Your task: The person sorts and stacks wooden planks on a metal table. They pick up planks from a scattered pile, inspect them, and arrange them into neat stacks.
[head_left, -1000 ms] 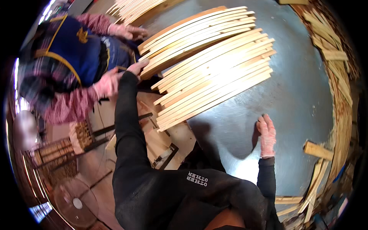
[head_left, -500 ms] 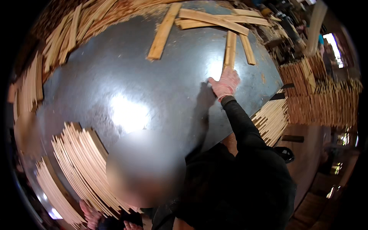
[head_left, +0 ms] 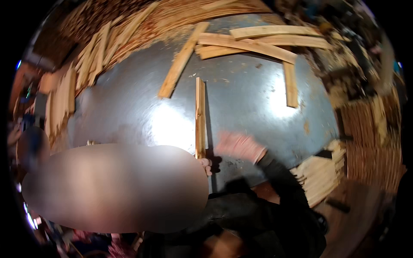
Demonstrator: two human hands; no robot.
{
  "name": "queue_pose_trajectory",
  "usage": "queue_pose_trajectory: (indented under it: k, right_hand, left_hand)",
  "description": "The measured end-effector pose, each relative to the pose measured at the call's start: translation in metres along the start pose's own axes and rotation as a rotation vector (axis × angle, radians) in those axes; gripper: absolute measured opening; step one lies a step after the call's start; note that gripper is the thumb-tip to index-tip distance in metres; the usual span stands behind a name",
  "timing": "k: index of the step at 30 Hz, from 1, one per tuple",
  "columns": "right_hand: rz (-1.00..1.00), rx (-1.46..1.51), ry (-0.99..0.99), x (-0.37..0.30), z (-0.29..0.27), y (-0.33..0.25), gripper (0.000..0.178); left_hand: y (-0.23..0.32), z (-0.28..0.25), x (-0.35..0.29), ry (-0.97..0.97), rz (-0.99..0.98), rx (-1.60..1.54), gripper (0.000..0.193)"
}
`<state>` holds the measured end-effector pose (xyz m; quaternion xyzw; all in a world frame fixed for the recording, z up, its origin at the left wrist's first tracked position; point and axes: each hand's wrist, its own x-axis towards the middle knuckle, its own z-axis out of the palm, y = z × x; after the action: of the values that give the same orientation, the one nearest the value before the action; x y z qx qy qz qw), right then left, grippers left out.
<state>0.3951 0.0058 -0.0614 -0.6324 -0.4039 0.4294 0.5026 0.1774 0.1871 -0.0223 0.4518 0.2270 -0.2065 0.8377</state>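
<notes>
Gripped at its near end, a narrow wooden slat [head_left: 199, 116] is on edge above the grey metal tabletop [head_left: 245, 103], its far end pointing away from me. Only the fingers of my left hand [head_left: 206, 166] show around it; a blurred patch hides the rest of that hand and its arm. To the right of the slat, apart from it, my right hand [head_left: 240, 146] in a pale pink glove is above the table. Motion blurs it, but its fingers look stretched out leftward with nothing in them.
Several loose slats [head_left: 249, 45] lie crossed at the far side, with one slat [head_left: 183, 60] slanting toward me. Another slat [head_left: 291, 86] lies at the right. Stacked wood strips [head_left: 370, 142] stand beyond the right edge, and a pale slat bundle [head_left: 320, 176] sits nearer.
My right hand has left the slat at the far right and come back toward me. A slat is now in my left hand at mid-table. The view has shifted.
</notes>
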Motion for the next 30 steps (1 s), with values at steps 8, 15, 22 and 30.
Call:
queue_pose_trajectory:
  k: [8, 15, 22, 30]
  right_hand:
    - [-0.060, -1.355, 0.554, 0.230, -0.331, -0.112, 0.065]
    - [0.369, -1.321, 0.183, 0.363, -0.379, -0.027, 0.078]
    - [0.244, -1.215, -0.017, 0.280, -0.301, -0.053, 0.060]
    - [-0.703, -1.379, -0.206, 0.132, -0.077, -0.054, 0.048]
  left_hand:
    - [0.038, -0.067, -0.044, 0.982, -0.098, 0.053, 0.067]
    - [0.172, -0.123, 0.052, 1.365, 0.024, 0.697, 0.070]
    - [0.136, -0.151, 0.074, 0.888, 0.353, -0.390, 0.027]
    - [0.037, -0.091, 0.006, 0.950, 0.459, -0.535, 0.021]
